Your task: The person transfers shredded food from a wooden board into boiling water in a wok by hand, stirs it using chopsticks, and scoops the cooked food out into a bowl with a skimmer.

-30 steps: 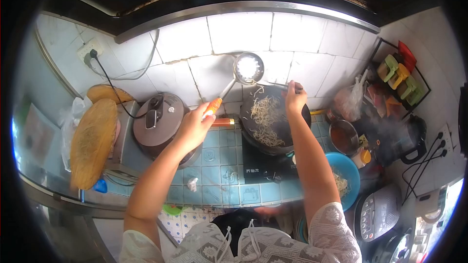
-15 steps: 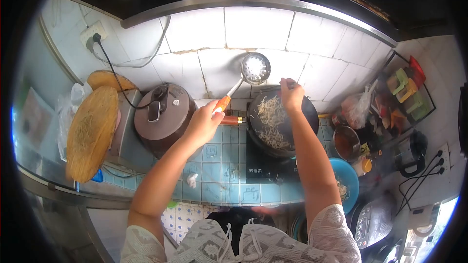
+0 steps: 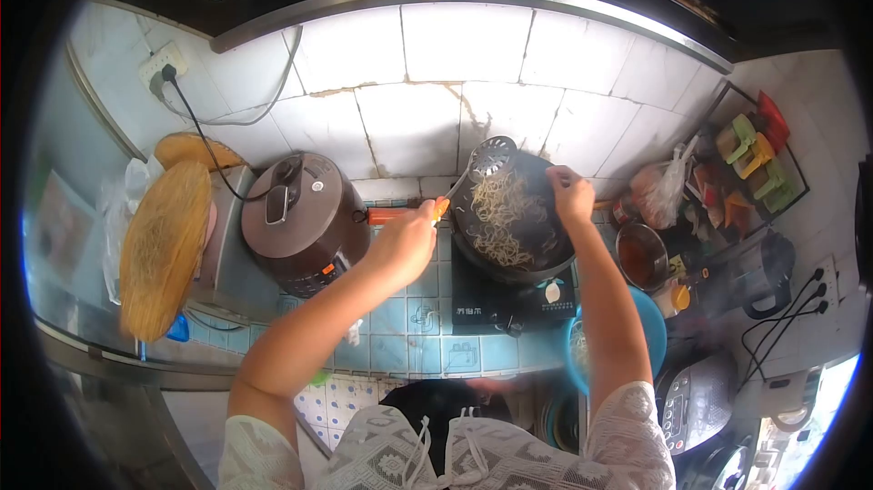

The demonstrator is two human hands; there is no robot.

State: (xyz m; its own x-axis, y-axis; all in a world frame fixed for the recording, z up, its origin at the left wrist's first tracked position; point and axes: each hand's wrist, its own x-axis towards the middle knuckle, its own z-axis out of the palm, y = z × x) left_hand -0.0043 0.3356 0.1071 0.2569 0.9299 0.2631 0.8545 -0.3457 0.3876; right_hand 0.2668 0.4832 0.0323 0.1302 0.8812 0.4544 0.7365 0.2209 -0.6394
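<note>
My left hand point(image 3: 408, 243) is closed around the orange handle of a slotted ladle point(image 3: 494, 155). The ladle's perforated metal head is over the far edge of a dark wok point(image 3: 561, 250). Pale noodles point(image 3: 506, 215) lie in the wok, mostly toward its left side. Over the wok's right rim is my right hand point(image 3: 572, 195), its fingers pinched together; what they hold, if anything, is lost against the dark pan. The wok sits on a black cooktop point(image 3: 473, 313), and its reddish-brown handle point(image 3: 389, 215) points left, partly behind my left hand.
A brown electric pressure cooker point(image 3: 305, 217) stands left of the wok. Wooden boards point(image 3: 168, 249) lean farther left. On the right are a metal bowl of reddish sauce point(image 3: 641, 258), a blue basin point(image 3: 657, 331), a jar point(image 3: 673, 299) and a rice cooker point(image 3: 698, 404).
The slotted ladle has come down from in front of the wall tiles to the wok's far edge. My left hand has moved right and lower, my right hand slightly right and lower.
</note>
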